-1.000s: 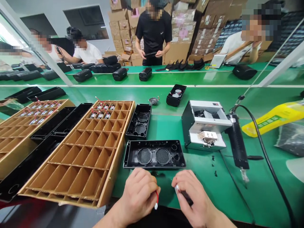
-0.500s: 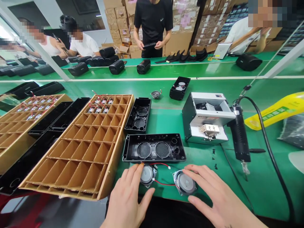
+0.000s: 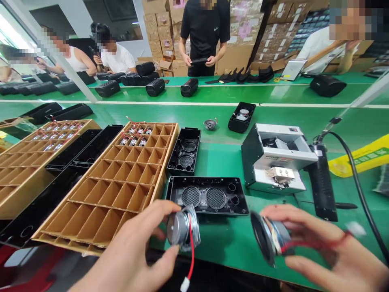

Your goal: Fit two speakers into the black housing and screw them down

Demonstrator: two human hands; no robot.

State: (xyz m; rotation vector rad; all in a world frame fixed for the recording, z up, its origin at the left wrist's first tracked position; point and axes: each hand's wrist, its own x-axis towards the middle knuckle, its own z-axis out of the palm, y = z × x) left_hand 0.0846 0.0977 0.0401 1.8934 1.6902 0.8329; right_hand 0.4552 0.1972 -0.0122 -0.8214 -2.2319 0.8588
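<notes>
Holding the left speaker [image 3: 178,229] around its round magnet, the left hand [image 3: 136,241] is clamped with fingers above and thumb below. A red wire [image 3: 191,247] hangs from that unit, its white plug [image 3: 184,284] appearing beyond the front edge of the surface [image 3: 220,156]. The right hand [image 3: 336,255] is clamped on the right speaker [image 3: 264,239], cone turned inward, magnet between fingers and thumb; its own wire runs back across the hand, somewhat blurred. The two hands stand well apart, with bare green between them.

Directly ahead, the front housing [image 3: 225,210] lies open side up, long edge roughly parallel to the front edge. The left speaker overlaps its near left corner in view; contact cannot be determined. Between housing and front edge runs a narrow open strip.

On the left, room is limited by the cardboard tray [image 3: 100,211], its right wall close to the rear housing [image 3: 176,152]. On the right, the grey machine [image 3: 291,156] stands behind the right hand, the black power tool [image 3: 323,182] just beside it. Wider open room lies behind the front housing, between rear housing and machine, extending back toward a loose speaker [image 3: 210,124].
</notes>
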